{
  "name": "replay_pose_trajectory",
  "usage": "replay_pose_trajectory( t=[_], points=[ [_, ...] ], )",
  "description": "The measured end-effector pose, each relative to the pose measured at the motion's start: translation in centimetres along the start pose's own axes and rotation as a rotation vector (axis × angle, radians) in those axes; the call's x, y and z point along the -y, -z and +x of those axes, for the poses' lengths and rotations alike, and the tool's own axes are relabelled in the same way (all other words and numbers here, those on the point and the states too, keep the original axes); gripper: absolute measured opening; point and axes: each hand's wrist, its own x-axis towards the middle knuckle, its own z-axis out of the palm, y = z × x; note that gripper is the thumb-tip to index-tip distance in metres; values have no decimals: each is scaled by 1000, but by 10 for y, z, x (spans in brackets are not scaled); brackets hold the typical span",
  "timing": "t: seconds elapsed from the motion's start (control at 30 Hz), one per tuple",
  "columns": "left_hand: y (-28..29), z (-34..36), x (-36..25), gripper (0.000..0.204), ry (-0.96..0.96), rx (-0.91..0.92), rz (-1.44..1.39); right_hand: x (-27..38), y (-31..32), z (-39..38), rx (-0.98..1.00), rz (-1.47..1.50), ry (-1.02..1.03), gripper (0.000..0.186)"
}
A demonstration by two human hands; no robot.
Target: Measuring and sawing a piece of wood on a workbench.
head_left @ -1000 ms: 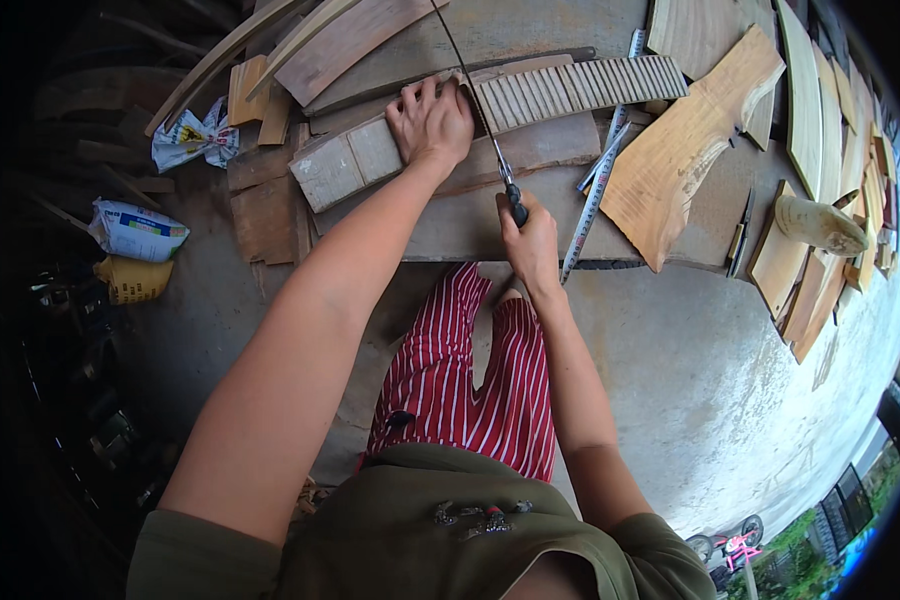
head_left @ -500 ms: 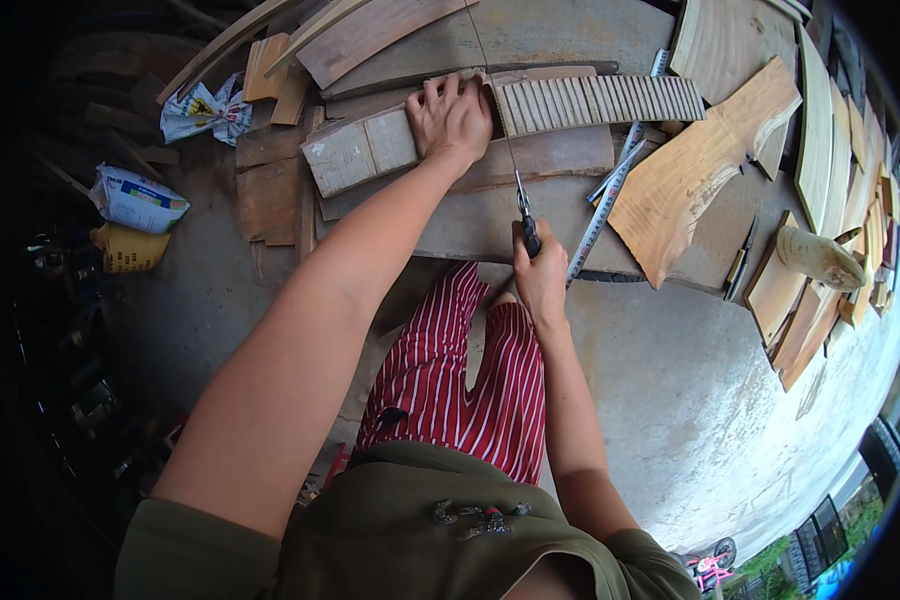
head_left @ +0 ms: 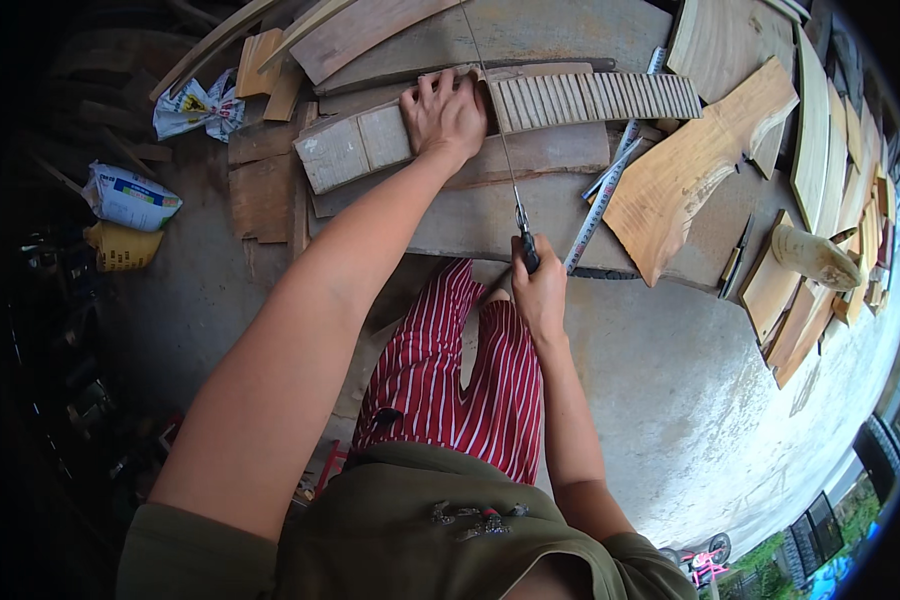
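A long pale wooden strip [head_left: 355, 148] lies across the workbench [head_left: 430, 225], its right part [head_left: 595, 97] crossed by several close saw cuts. My left hand [head_left: 443, 120] presses on it, fingers spread and curled over its far edge, gripping it. My right hand [head_left: 537, 290] is closed round the black handle of a handsaw [head_left: 527, 245], near the bench's front edge. The thin blade runs away from me across the strip, just right of my left fingers. A steel rule [head_left: 590, 225] and thin tools beside it lie to the right, under the strip's far side.
Loose boards [head_left: 370, 30] lie behind, an irregular plank [head_left: 690, 170] and more boards [head_left: 810, 120] at right. A knife [head_left: 734, 255] and cylindrical wooden block [head_left: 810, 250] sit front right. Bags [head_left: 130, 195] are at left, concrete floor [head_left: 670, 380] below.
My right hand has drawn the saw back toward my body since one second ago, with little further movement in the last half second. My left hand stays on the strip.
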Motion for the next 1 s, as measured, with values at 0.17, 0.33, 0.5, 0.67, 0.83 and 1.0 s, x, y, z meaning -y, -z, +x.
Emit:
replay_pose_trajectory(
  t=[0.17, 0.33, 0.5, 0.67, 0.83, 1.0],
  points=[
    [-5, 1, -4, 33, 0, 14, -36, 24, -13, 43, -57, 41, 19, 23],
    [0, 0, 4, 32, 5, -4, -23, -17, 0, -40, -24, 87, -45, 17],
    [-2, 1, 0, 32, -6, -14, -20, -6, -2, -21, -32, 74, 13, 20],
    [-6, 0, -3, 34, -11, -3, -36, 23, -14, 48, -89, 86, 60, 23],
    [-2, 0, 3, 33, 9, 15, -14, -21, -9, -32, -43, 47, 19, 18],
    [0, 0, 1, 34, 4, 3, -7, -21, 1, -41, -22, 54, -15, 16]
  ],
)
